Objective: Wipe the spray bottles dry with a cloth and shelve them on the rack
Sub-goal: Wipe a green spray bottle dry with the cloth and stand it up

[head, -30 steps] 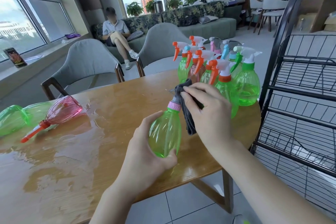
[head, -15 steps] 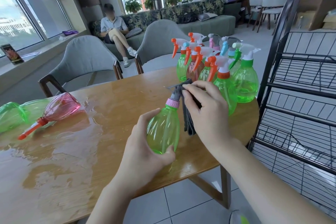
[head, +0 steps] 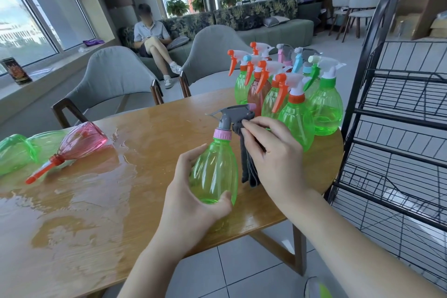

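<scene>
Left hand [head: 193, 203] cupping the lower body of a green spray bottle [head: 214, 172] from the side and beneath, fingers curled round the far side, thumb lying along the base near the bottom rim. Gripping it upright with a slight tilt, above the near edge of the tabletop [head: 96, 201], pink collar and grey trigger head on top, nozzle pointing toward the right.

Right hand [head: 275, 159] pinching a dark grey cloth [head: 248, 167] against the bottle's neck just beneath the trigger, fingertips [head: 246, 124] bent and pressing the fabric to the grey head, the rest of the cloth hanging down between palm and bottle, beside the green body.

Standing together at the far right corner of the tabletop, just behind the right hand: a cluster of upright spray bottles [head: 295, 104], mostly green, one reddish, with orange, white, blue, pink and green triggers, packed close and touching.

Lying on their sides at the left edge: a pink bottle [head: 82, 140] with its orange trigger pointing toward the near edge, and green bottles [head: 17, 152] just behind it. Pooling across the left and near part of the wood: water [head: 84, 201], glinting.

Standing on the floor just beside the right edge of the tabletop: a black wire rack [head: 399, 140] with several tiers.
</scene>
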A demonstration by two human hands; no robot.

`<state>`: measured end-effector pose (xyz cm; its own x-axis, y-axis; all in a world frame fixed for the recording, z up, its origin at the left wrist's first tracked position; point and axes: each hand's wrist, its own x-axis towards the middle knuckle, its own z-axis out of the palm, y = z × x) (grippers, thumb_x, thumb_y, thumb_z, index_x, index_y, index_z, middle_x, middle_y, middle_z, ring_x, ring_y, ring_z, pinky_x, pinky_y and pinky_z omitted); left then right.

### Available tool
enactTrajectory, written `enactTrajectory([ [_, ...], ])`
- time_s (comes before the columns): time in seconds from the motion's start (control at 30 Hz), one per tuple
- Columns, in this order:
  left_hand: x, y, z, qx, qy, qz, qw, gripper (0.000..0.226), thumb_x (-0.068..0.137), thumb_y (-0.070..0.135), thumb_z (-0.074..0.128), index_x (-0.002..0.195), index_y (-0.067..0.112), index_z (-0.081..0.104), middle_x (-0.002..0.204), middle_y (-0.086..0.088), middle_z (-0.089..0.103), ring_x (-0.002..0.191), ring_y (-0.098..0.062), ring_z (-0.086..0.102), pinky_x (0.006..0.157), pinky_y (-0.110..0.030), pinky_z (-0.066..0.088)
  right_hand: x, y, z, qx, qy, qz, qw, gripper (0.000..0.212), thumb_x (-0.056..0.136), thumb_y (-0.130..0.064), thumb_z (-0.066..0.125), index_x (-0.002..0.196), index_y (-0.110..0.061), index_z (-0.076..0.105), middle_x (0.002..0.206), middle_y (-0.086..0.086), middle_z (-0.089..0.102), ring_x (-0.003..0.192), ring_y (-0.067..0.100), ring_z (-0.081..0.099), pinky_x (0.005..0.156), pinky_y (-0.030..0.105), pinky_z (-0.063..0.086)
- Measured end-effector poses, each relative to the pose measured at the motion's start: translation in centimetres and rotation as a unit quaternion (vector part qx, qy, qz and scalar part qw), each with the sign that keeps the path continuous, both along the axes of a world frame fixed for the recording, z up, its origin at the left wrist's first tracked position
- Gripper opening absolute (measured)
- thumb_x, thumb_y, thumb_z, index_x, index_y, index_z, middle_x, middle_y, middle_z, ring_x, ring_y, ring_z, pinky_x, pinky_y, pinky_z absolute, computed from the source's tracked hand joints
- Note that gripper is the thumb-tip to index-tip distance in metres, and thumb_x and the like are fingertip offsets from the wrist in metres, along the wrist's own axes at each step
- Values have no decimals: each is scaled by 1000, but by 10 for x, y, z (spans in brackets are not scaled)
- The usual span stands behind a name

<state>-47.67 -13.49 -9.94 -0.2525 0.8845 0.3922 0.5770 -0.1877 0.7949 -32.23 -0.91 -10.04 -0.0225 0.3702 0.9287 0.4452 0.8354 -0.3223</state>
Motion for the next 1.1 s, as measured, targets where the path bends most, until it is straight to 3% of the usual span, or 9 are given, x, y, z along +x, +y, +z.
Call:
enactTrajectory([
  [0.2, -1, -2, 3, 6, -47, 8, 999, 78, 77, -4, 86, 134, 39, 54, 118, 31, 67, 117, 6, 62, 90, -3, 44, 2, -5, -13, -21, -34, 20, 999, 19, 97, -7, 69, 112, 0, 78, 109, 10, 73, 95, 22, 71, 84, 34, 59],
  [0.3, -4, -2, 5, 7, -71, -2, 997, 76, 77, 2, 89, 134, 39, 54, 116, 25, 70, 112, 0, 67, 88, -11, 51, 9, -8, -2, -91, 52, 60, 993, 17, 96, -5, 71, 111, -4, 79, 107, 0, 74, 96, 5, 69, 86, 19, 56],
  [0.5, 2, -5, 1, 16, -67, -40, 997, 80, 68, 29, 86, 139, 44, 51, 127, 11, 69, 119, -18, 68, 96, -32, 56, 12, -13, 37, -244, 295, 176, 907, 18, 102, -15, 67, 112, -28, 75, 105, -6, 79, 101, 7, 73, 87, 21, 55],
  [0.57, 5, -5, 0, 16, -63, -48, 997, 80, 67, 34, 85, 139, 45, 51, 130, 9, 69, 121, -21, 67, 101, -43, 55, 6, -10, 40, -291, 345, 197, 870, 17, 103, -17, 66, 111, -25, 78, 100, -9, 80, 97, 8, 74, 84, 22, 56],
  [0.67, 8, -3, -2, 19, -56, -44, 997, 78, 67, 35, 84, 136, 49, 51, 128, 12, 69, 120, -16, 67, 102, -38, 56, -4, -11, 35, -347, 359, 254, 828, 24, 105, -22, 62, 124, -16, 76, 110, -7, 79, 105, 11, 72, 89, 29, 57],
  [0.8, 9, 1, 0, 21, -68, -40, 997, 78, 67, 35, 85, 136, 48, 51, 129, 10, 69, 122, -22, 67, 108, -52, 53, -7, -25, 31, -354, 299, 310, 830, 22, 104, -21, 63, 122, -19, 75, 111, -7, 79, 108, 8, 72, 92, 29, 58],
  [0.9, 10, 1, 2, 25, -76, -41, 996, 76, 67, 35, 85, 135, 48, 51, 131, 9, 70, 123, -25, 67, 108, -58, 51, -3, -29, 30, -306, 226, 291, 878, 21, 106, -20, 59, 116, -35, 71, 105, -13, 79, 100, 3, 72, 84, 24, 56],
  [1.0, 11, 1, 3, 27, -83, -39, 995, 76, 68, 35, 85, 135, 46, 51, 131, 8, 70, 124, -24, 67, 108, -57, 52, -2, -30, 23, -254, 153, 223, 928, 25, 109, -26, 55, 118, -47, 64, 86, -11, 75, 75, -2, 63, 64, 22, 49],
  [1.1, 7, 1, 5, 34, -97, -41, 994, 76, 68, 34, 85, 136, 41, 52, 129, 7, 71, 121, -23, 69, 105, -56, 54, 1, -28, 9, -230, 86, 166, 955, 23, 108, -27, 56, 122, -30, 73, 60, -6, 59, 53, 7, 44, 50, 28, 34],
])
